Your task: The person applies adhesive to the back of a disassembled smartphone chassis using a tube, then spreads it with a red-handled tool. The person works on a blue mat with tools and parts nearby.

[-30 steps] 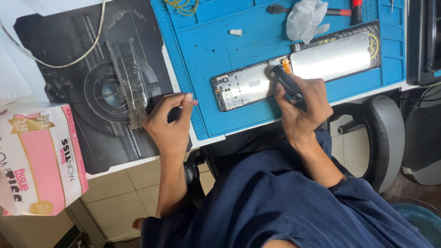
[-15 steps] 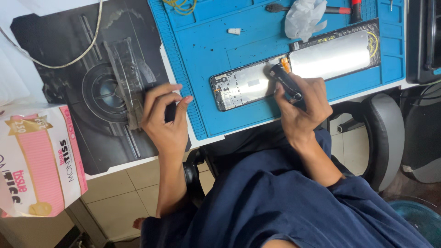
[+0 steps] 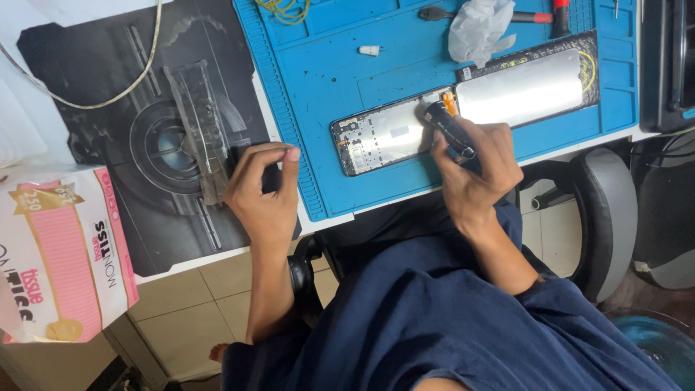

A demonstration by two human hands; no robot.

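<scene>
**Two hands, two mats**

Two bare hands are at work at a white bench, one on each mat. The right hand (image 3: 478, 170) is wrapped around a black driver (image 3: 449, 129), fingers curled tight about its barrel, with the tip laid against the upper right corner of an opened phone (image 3: 384, 136). That phone lies face down on the blue mat (image 3: 318, 72), back removed, its board and shield plate exposed, near the mat's front edge. Just beside it to the right, almost touching, sits the phone's back panel (image 3: 528, 83), silvery inside with a dark border.

The left hand (image 3: 264, 192) rests on the dark mat (image 3: 108, 145), fingers bent and pinched around a small black object (image 3: 271, 177); I cannot tell what it is, since the fingers cover most of it. Just left of that hand lies a clear plastic frame (image 3: 199, 130), running lengthwise up the mat.

Farther back on the blue mat: a crumpled bit of clear wrap (image 3: 478, 29), a red-handled tool (image 3: 536, 14) partly under it, a small white cap (image 3: 369, 51) and a tangle of yellow wire (image 3: 286, 9). A white cable (image 3: 123, 87) loops over the dark mat. A pink and white tissue pack (image 3: 58, 261) stands at the left, below the bench edge. The person wears a dark blue garment (image 3: 449, 311) and sits close against the bench.
</scene>
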